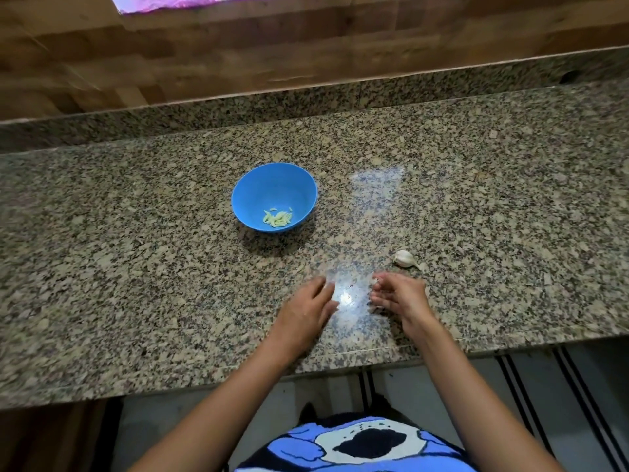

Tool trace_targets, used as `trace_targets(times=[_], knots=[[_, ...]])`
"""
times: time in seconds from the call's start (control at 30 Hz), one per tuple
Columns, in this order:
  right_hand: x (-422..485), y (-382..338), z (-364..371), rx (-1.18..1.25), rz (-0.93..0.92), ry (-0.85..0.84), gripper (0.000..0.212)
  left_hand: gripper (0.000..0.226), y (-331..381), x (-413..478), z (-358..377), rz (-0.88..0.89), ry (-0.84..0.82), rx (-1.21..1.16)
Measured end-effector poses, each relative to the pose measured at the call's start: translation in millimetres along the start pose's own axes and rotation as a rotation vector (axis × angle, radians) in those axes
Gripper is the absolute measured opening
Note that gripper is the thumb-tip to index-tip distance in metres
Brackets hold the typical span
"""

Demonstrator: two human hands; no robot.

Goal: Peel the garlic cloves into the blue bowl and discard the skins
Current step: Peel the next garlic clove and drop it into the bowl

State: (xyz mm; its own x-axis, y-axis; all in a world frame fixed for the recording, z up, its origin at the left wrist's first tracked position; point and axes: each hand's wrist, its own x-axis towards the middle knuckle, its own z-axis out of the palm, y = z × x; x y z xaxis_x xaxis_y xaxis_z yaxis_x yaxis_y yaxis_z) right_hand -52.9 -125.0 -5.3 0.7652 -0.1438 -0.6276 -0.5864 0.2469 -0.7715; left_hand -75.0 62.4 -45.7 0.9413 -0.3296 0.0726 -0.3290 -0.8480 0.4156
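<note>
One garlic clove (405, 258) lies just beyond right grip (397, 297).

The bowl (272, 185) is blue, its cloves (278, 218) pale yellow-green, the garlic (405, 258) white, the counter (136, 233) speckled brown-grey.

One blue bowl (245, 195) stands just left of the frame's centre. Inside it lies a single cluster of peeled garlic cloves (277, 218). The pale pieces are small and overlap, so an exact count cannot be told, though there are more than five. One unpeeled garlic piece (405, 258) lies on the counter right of centre. Two hands are in view in the lower middle: one left hand (306, 308) and one right hand (400, 298). One small white scrap (375, 281) shows at the right hand's fingertips; whether it is clove or skin cannot be told. There is one granite countertop (136, 267) and one pink sheet (177, 1) at the top edge.
</note>
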Motion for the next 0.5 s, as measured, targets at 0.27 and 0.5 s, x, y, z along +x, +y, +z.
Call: trace_targets(times=[0.27,0.5], knots=[[-11.9,12.4,22.2,0.077,0.042,0.063,0.016,0.036,-24.7,-41.0,0.4,0.288,0.043,0.132],[-18.8,23.1,5.2,0.168,0.002,0.181,0.017,0.015,7.4,1.0,-13.9,-0.253,0.035,-0.295]])
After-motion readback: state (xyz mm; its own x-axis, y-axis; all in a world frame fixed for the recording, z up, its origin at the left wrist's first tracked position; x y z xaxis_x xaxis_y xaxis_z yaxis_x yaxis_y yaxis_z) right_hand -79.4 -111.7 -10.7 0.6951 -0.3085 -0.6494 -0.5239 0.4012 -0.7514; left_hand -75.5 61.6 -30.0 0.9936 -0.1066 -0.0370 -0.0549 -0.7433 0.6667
